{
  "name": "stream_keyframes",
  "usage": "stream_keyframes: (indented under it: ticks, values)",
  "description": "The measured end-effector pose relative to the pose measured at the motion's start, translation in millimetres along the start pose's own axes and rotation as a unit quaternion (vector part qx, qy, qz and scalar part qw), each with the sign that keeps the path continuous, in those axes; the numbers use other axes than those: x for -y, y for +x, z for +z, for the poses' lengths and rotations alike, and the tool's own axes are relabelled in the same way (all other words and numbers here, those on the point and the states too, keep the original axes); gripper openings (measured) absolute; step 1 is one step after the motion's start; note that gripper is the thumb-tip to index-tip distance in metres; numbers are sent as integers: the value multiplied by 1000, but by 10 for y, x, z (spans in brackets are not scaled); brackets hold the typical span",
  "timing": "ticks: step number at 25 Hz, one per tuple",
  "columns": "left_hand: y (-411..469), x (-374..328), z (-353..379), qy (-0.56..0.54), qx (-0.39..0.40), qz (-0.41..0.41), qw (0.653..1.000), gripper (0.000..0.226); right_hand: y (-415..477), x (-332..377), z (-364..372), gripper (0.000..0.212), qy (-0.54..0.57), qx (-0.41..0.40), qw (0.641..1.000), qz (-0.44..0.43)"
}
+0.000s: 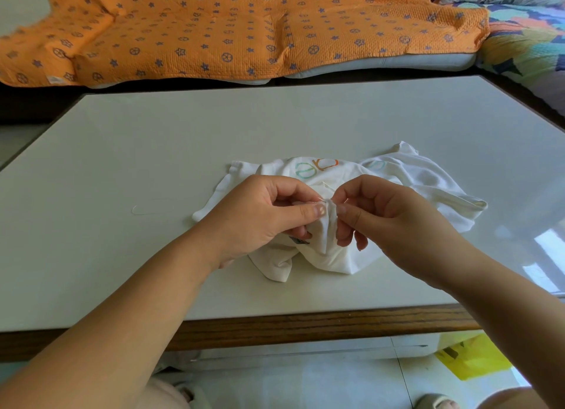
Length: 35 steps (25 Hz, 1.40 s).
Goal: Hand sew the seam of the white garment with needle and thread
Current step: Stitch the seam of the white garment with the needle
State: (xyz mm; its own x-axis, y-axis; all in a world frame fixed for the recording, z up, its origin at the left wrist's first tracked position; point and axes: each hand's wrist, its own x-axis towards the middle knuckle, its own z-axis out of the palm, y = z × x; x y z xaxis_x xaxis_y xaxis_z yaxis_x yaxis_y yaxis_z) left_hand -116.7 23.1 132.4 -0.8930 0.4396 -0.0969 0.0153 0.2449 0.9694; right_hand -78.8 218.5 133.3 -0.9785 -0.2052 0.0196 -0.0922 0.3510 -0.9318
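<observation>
- The white garment [333,255] lies crumpled on the white table [183,139], right of centre and nearer the near edge than the far one. Its printed coloured lettering faces up on the far side.
- A raised fold of the garment is held up between the two hands, above the rest of the cloth.
- The left hand [269,219] is closed in a narrow pinch: the fold is clamped between thumb and index fingertip, and the remaining fingers are curled under into the cloth.
- The right hand [394,216] is closed in a matching narrow pinch at the same fold, just beside the left thumb, with the lower fingers curled against the fabric. Whether a needle is held in this pinch cannot be told; it is too small to resolve.
- A loose strand of thread [143,209] lies on the tabletop, well apart from the garment on the left.
- Wide bare surface is available left of the garment and beyond it up to the far edge. A narrower bare strip separates the garment from the near wood-grain edge, which both forearms cross.
- An orange quilted cover [214,26] with blue stars is spread beyond the far edge.
- A yellow bag [470,359] sits on the floor below the near right corner.
</observation>
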Motion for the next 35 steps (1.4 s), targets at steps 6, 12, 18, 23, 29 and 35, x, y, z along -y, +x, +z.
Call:
stream_keyframes:
  ticks: [6,12,18,23,29,35]
  values:
    - [-17,-23,-37,34,-8,0,999,12,-32,26,-13,25,-52,-4,998,-21]
    - [-19,-23,-34,53,-8,3,999,11,-16,-12,-36,20,-62,-11,998,-13]
    - [-26,-30,-29,53,6,-2,999,12,-10,-34,-44,17,-67,-11,997,-23]
    - [-8,-4,-13,41,10,-8,999,11,2,-27,35,13,-43,-26,998,-22]
    - [10,-4,26,32,-10,-7,999,11,6,22,61,20,0,-5,1000,-15]
    - [24,10,95,28,-29,-9,999,9,18,91,97,8,34,-24,999,34]
